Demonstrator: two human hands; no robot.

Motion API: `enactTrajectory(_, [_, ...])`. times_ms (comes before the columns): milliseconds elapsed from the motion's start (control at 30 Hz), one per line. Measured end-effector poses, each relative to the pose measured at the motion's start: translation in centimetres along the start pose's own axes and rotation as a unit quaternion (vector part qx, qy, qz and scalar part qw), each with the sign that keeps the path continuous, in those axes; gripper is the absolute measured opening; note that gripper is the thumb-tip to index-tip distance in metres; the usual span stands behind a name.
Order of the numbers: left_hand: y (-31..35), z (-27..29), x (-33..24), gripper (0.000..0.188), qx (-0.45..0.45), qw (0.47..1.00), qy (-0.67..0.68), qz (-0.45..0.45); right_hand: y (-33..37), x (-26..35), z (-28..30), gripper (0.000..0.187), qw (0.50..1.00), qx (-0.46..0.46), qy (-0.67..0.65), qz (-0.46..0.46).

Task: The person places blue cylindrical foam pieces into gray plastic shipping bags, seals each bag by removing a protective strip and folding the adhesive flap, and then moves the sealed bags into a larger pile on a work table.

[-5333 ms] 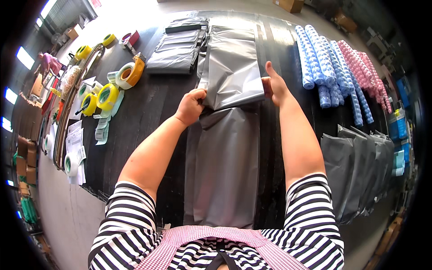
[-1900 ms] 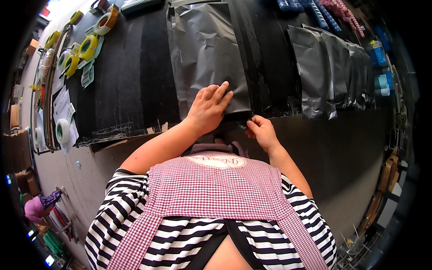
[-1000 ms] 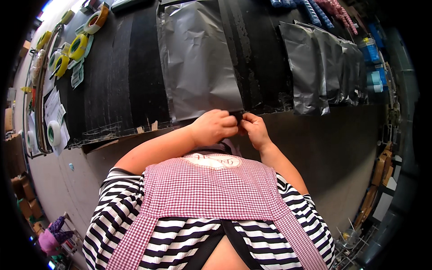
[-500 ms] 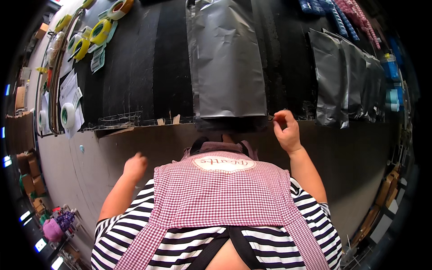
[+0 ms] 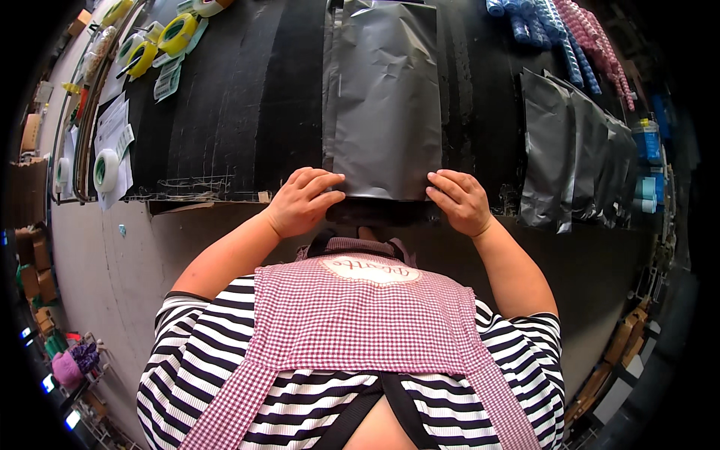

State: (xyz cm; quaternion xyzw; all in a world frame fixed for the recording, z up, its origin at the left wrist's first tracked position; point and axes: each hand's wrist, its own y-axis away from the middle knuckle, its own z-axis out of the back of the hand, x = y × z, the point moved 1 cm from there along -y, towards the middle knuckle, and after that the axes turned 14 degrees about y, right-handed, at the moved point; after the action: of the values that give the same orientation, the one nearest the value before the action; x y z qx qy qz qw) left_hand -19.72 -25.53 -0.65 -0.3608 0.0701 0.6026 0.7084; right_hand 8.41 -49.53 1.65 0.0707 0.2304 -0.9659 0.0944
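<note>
A stack of long, dark grey plastic mailing bags [image 5: 386,112] lies lengthwise on the black-topped table, its near end at the table's front edge. At the near left corner of the stack, the fingertips of my left hand [image 5: 306,201] rest against its side, fingers stretched and slightly apart. My right hand [image 5: 460,201] mirrors it at the near right corner, its fingers stretched toward the bag's edge. Both hands look open. A black piece [image 5: 382,212] juts out below the bag's end, between the hands.
More grey bags [image 5: 574,150] hang over the table's edge at right. Blue and pink bubble-wrap rolls [image 5: 600,52] lie at the far right. On the left are yellow tape rolls [image 5: 178,34], a white tape roll [image 5: 106,170] on papers and a label strip [image 5: 168,79].
My left hand has come up from below the table edge to the bag's left corner. My right hand has opened from a pinch and moved slightly left to the right corner.
</note>
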Motion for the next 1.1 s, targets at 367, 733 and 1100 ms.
enactTrajectory(367, [-1.9, -0.9, -0.4, 0.020, -0.006, 0.994, 0.001, -0.111, -0.2, 0.3, -0.3, 0.017, 0.997, -0.051, -0.027, -0.050])
enactTrajectory(733, [-1.0, -2.4, -0.5, 0.010, -0.141, 0.913, 0.283, 0.259, 0.6, 2.1, -1.7, 0.011, 0.767, 0.101, -0.411, -0.482])
enactTrajectory(1100, [-4.5, -4.4, -0.8, 0.032, -0.254, 0.872, 0.140, 0.395, -3.5, 4.7, -3.1, 0.047, 0.737, 0.082, -0.199, -0.641])
